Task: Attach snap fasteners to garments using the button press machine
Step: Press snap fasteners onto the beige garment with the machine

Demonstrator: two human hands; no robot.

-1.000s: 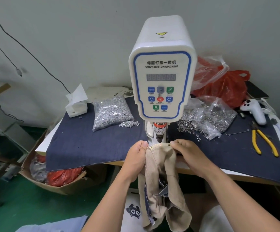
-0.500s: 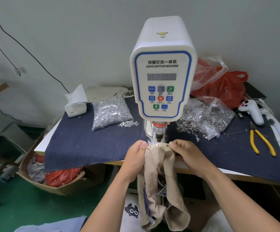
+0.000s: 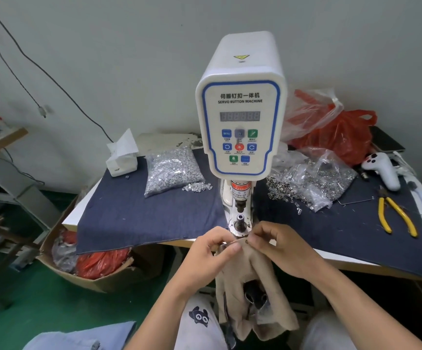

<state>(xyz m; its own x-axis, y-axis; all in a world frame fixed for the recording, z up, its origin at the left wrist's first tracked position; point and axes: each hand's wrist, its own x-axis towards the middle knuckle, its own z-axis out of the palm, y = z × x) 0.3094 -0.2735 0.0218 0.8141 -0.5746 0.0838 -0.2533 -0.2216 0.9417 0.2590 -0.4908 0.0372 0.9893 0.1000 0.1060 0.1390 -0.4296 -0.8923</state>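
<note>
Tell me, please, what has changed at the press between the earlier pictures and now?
Both hands, left hand and right hand, have drawn the tan garment back off the lower die, now bare, toward the person. Both still pinch its top edge. The button machine, bags of snaps and yellow pliers stayed put.

the button press machine point(image 3: 240, 107) carries "伺服钉扣一体机" and "servo button machine" on its front panel; a blue button point(image 3: 226, 133) reads "menu"; the red-and-white label point(image 3: 240, 192) below reads partly "care of finger"; the display digits stay illegible
</note>
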